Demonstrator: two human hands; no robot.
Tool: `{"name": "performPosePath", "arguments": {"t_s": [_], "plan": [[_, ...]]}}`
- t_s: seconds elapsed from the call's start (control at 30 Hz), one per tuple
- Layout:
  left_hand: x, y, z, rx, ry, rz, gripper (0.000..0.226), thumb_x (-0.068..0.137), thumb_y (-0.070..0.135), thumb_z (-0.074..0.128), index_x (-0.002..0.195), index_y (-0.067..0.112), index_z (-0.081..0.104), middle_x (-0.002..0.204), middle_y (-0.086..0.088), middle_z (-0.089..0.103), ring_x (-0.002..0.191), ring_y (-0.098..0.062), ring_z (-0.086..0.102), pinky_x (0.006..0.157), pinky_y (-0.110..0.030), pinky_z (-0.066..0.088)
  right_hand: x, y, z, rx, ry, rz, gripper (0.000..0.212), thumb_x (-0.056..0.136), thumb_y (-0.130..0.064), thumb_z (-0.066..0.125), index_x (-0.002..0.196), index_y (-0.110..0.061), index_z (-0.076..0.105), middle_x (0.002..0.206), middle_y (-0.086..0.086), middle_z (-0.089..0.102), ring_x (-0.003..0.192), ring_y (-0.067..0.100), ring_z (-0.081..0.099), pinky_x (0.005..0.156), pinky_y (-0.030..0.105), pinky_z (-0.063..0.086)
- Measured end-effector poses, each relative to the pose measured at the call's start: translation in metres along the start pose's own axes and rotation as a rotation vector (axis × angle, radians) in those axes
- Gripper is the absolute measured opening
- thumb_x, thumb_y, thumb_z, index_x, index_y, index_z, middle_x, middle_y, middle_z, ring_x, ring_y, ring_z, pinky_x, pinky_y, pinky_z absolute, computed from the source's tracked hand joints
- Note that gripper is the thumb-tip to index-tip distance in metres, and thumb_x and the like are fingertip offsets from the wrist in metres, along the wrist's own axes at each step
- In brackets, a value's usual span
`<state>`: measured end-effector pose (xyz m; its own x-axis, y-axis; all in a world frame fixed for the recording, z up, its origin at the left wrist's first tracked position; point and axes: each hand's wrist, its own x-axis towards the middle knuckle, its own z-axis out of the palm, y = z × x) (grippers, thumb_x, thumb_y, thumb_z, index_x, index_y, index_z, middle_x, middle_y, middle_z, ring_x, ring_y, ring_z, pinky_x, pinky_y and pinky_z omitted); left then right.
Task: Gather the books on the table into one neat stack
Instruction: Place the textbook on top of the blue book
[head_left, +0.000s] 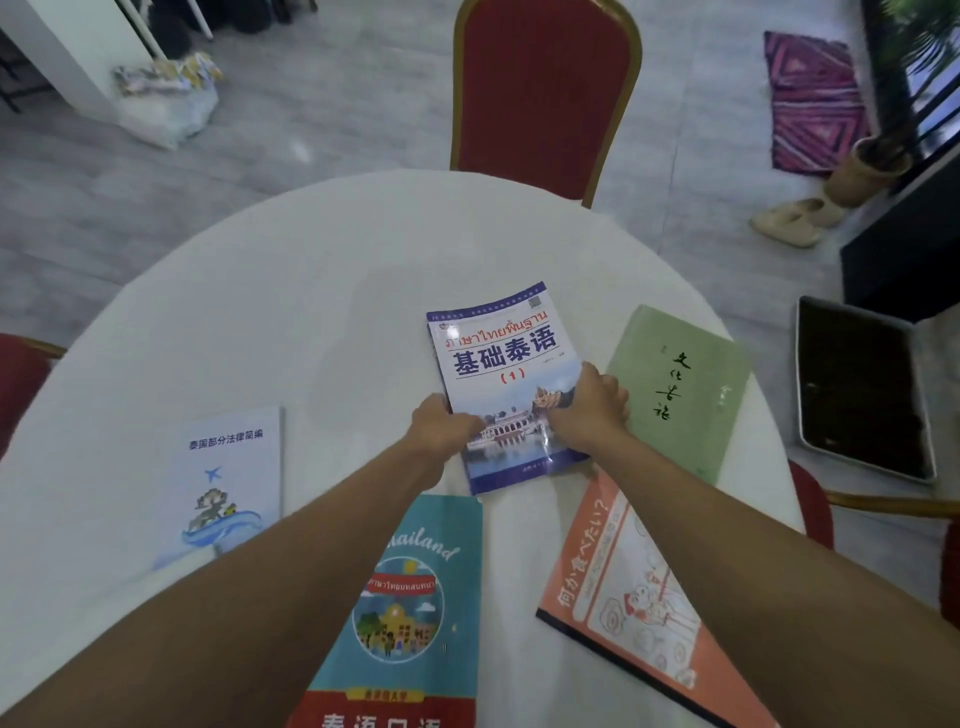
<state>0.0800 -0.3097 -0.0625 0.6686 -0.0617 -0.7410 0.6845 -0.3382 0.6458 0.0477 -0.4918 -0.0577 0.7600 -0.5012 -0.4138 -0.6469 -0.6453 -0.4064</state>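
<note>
Several books lie on a round white table (291, 291). A blue and white Thai textbook (501, 353) sits in the middle, and both hands grip its near part: my left hand (444, 426) on its left edge, my right hand (592, 410) on its right edge. To its right lies a green book (685, 384), touching my right hand. An orange book (634, 592) lies at the near right and a teal book (410, 597) at the near middle. A pale blue booklet (228, 478) lies at the left.
A red chair with a gold frame (545, 88) stands at the table's far side. More red chairs flank the table at left (21, 379) and right (815, 504). A dark tray (862, 384) sits on the floor at right, near sandals (795, 218) and a potted plant (872, 166).
</note>
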Motion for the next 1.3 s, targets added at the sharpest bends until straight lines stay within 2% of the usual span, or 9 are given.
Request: {"name": "performPosePath", "arguments": {"t_s": [0.13,0.27,0.4,0.57,0.7,0.83,1.03,1.23,1.3], "plan": [[-0.011,0.015,0.008,-0.065,0.006,0.070,0.062,0.080,0.001,0.075,0.134,0.013,0.047,0.129,-0.005,0.059,0.110,-0.029,0.064,0.084,-0.045,0.061,-0.007,0.002,-0.006,0.250,-0.001,-0.021,0.045,0.086,0.001,0.064,0.125,-0.016,0.046,0.120,0.005,0.044,0.092,0.023,0.059,0.077,0.042,0.061],[-0.031,0.026,0.008,0.036,0.047,0.221,0.062,0.086,0.000,0.070,0.135,0.021,0.038,0.138,-0.004,0.046,0.114,-0.024,0.059,0.068,-0.033,0.061,-0.023,0.005,-0.018,0.429,0.050,-0.026,0.043,0.088,0.001,0.064,0.123,-0.017,0.044,0.117,0.004,0.047,0.088,0.015,0.058,0.061,0.030,0.057],[-0.062,0.031,0.000,0.112,0.071,0.330,0.061,0.088,0.004,0.069,0.134,0.022,0.034,0.133,-0.004,0.055,0.105,-0.018,0.058,0.063,-0.024,0.056,-0.046,0.002,-0.029,0.549,0.046,-0.014,0.044,0.090,0.001,0.062,0.121,-0.020,0.039,0.102,0.002,0.059,0.090,0.017,0.062,0.068,0.030,0.055],[-0.112,0.020,-0.027,0.248,0.086,0.479,0.065,0.087,0.002,0.067,0.139,0.022,0.033,0.135,-0.005,0.053,0.113,-0.020,0.056,0.088,-0.040,0.056,-0.089,-0.003,-0.031,0.564,-0.028,-0.045,0.049,0.090,-0.006,0.069,0.126,-0.017,0.037,0.106,0.003,0.060,0.085,0.011,0.061,0.057,0.020,0.046],[-0.143,-0.009,-0.057,0.303,0.027,0.576,0.060,0.085,-0.002,0.065,0.136,0.019,0.040,0.130,-0.003,0.056,0.107,-0.016,0.056,0.076,-0.025,0.054,-0.132,-0.007,-0.014,0.543,-0.084,-0.105,0.056,0.085,-0.007,0.073,0.129,-0.018,0.040,0.112,0.000,0.061,0.088,0.008,0.059,0.058,0.017,0.044],[-0.158,-0.050,-0.086,0.365,0.027,0.582,0.061,0.083,-0.012,0.055,0.136,0.015,0.042,0.132,-0.008,0.058,0.118,-0.027,0.057,0.094,-0.039,0.054,-0.180,-0.007,0.013,0.549,-0.133,-0.055,0.052,0.088,-0.015,0.073,0.123,-0.021,0.035,0.110,-0.002,0.058,0.088,0.011,0.058,0.059,0.021,0.044],[-0.165,-0.119,-0.113,0.494,0.002,0.587,0.062,0.082,-0.015,0.048,0.136,0.016,0.043,0.130,-0.006,0.056,0.120,-0.021,0.053,0.100,-0.034,0.049,-0.242,0.008,0.060,0.553,-0.171,0.028,0.054,0.087,-0.018,0.074,0.118,-0.022,0.030,0.105,-0.002,0.057,0.086,0.010,0.061,0.060,0.025,0.051],[-0.151,-0.181,-0.125,0.596,-0.034,0.445,0.056,0.081,-0.006,0.054,0.130,0.019,0.044,0.123,-0.005,0.059,0.109,-0.022,0.061,0.088,-0.040,0.059,-0.281,0.028,0.111,0.570,-0.173,0.101,0.053,0.083,-0.012,0.078,0.116,-0.018,0.038,0.106,-0.002,0.059,0.088,0.009,0.062,0.063,0.021,0.053],[-0.147,-0.195,-0.127,0.669,-0.019,0.381,0.056,0.079,0.001,0.055,0.129,0.021,0.042,0.123,-0.008,0.058,0.106,-0.023,0.061,0.086,-0.040,0.060,-0.286,0.033,0.125,0.519,-0.123,0.119,0.051,0.078,-0.014,0.080,0.116,-0.019,0.047,0.115,0.004,0.060,0.098,0.018,0.063,0.077,0.033,0.060]]}}
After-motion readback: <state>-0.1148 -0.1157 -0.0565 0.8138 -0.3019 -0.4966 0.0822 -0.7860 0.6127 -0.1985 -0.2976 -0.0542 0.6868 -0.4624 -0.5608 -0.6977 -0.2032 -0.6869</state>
